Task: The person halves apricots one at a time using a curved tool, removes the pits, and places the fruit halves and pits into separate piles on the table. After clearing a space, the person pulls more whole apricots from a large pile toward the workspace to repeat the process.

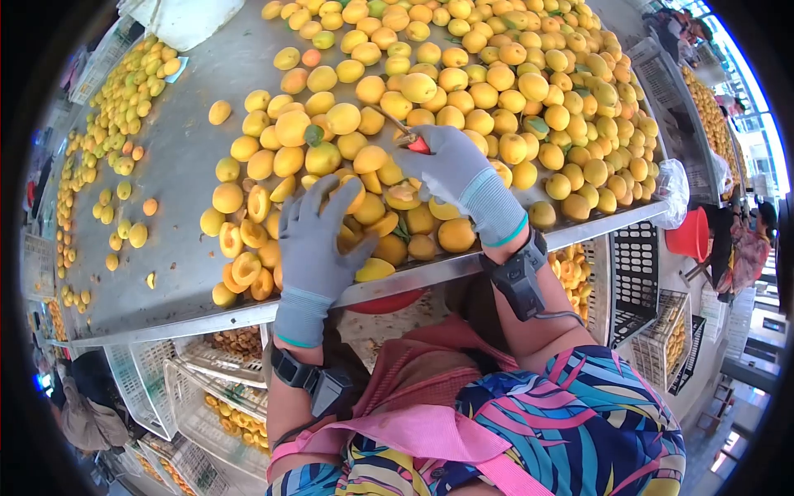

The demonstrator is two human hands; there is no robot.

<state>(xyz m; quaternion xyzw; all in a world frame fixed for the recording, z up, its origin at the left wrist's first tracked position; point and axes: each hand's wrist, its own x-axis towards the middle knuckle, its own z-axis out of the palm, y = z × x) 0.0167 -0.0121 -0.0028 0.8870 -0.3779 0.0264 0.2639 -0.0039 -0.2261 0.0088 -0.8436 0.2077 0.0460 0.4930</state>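
My left hand [318, 240], in a grey glove, rests among the apricots at the table's front edge, fingers spread and bent over the fruit; its fingertips touch an apricot. To its right, my right hand [451, 165], also gloved, is closed around a small tool with a red part [419, 145] and a thin shaft pointing up and left. Whole yellow apricots [513, 74] are heaped over the metal table [190, 165]. Halved apricots [246, 269] lie just left of my left hand, cut faces showing on some.
Below the table edge stand white crates [149, 388] and a black crate [635, 281]; a crate holds halved fruit [240, 423]. A red bucket [688, 233] and a plastic bag [672, 192] are at the right. Other people [744, 248] are at the far right and left.
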